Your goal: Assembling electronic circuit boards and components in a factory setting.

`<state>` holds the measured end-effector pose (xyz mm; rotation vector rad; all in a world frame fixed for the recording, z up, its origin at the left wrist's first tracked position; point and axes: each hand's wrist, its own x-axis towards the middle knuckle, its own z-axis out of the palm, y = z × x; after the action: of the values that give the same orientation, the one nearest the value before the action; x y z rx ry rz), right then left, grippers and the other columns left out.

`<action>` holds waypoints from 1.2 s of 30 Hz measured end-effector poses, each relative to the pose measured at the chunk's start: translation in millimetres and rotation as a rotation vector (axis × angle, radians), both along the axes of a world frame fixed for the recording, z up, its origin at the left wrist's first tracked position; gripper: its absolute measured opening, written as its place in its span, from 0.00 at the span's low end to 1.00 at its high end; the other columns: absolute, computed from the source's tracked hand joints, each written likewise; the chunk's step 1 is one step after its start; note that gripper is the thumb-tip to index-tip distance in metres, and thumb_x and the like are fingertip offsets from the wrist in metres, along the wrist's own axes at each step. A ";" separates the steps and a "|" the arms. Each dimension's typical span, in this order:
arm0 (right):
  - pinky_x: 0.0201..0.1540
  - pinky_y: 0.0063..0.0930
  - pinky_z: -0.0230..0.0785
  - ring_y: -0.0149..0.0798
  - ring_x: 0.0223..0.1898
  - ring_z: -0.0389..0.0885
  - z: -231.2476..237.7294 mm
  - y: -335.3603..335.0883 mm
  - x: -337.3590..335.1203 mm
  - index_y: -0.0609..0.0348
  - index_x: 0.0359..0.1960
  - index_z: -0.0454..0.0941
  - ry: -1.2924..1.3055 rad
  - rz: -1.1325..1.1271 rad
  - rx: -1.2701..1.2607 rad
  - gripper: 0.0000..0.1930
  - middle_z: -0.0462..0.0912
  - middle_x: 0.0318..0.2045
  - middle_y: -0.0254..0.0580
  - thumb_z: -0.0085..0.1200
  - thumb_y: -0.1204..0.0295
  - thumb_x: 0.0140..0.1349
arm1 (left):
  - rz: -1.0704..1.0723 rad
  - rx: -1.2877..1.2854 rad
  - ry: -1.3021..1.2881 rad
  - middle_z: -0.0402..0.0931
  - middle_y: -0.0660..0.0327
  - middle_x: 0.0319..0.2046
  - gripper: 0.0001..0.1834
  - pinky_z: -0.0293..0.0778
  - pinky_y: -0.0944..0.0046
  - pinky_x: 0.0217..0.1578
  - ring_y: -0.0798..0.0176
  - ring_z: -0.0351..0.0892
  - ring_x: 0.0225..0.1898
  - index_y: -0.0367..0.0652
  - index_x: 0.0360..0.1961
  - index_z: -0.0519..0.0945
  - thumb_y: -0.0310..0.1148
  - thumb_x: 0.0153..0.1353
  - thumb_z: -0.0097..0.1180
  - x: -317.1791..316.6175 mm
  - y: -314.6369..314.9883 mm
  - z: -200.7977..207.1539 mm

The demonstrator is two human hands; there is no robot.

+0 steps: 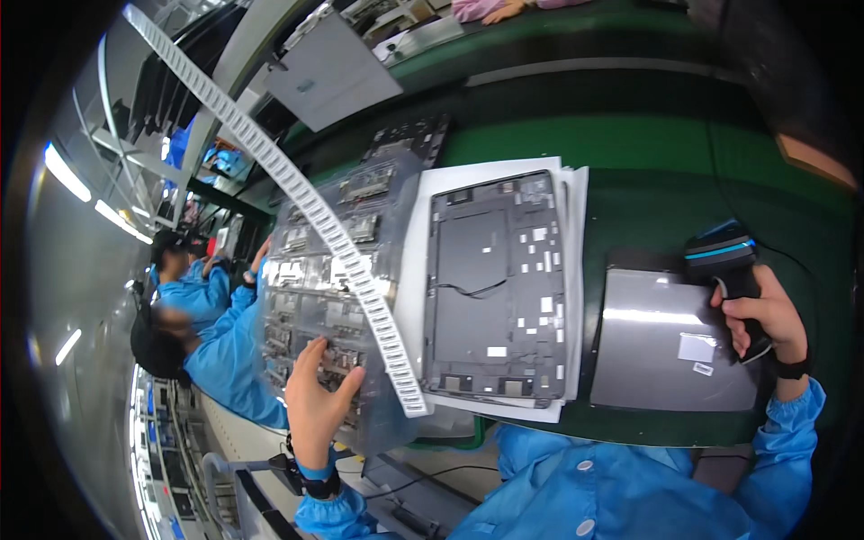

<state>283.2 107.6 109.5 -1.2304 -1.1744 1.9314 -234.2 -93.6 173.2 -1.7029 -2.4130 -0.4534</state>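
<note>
In my right hand is a black barcode scanner with a blue stripe, its head over the upper right of a dark grey flat panel bearing small white labels. My left hand is open, thumb and fingers apart, at the near edge of a clear plastic tray holding several small circuit boards. Whether its fingertips touch the tray I cannot tell. A long white strip of labels slants across the tray. Between the hands, a black laptop casing with white stickers lies on white sheets.
The green bench runs beneath everything. Behind the tray lies another dark casing, with a grey board beyond. The scanner's cable trails at right. Two people in blue sit at left; a pink sleeve shows at the far edge.
</note>
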 end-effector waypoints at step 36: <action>0.23 0.31 0.71 0.43 0.19 0.78 92.8 -117.2 -24.9 0.68 0.39 0.79 -0.303 0.458 1.160 0.16 0.79 0.22 0.45 0.68 0.76 0.50 | 0.104 0.741 -0.538 0.80 0.46 0.26 0.21 0.74 0.62 0.27 0.58 0.77 0.25 0.25 0.35 0.79 0.37 0.75 0.49 212.0 4.5 -85.8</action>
<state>258.3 -9.6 202.3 -0.6085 -2.3828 0.9095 -22.2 -89.1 87.3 -1.2087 -2.1522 -1.7061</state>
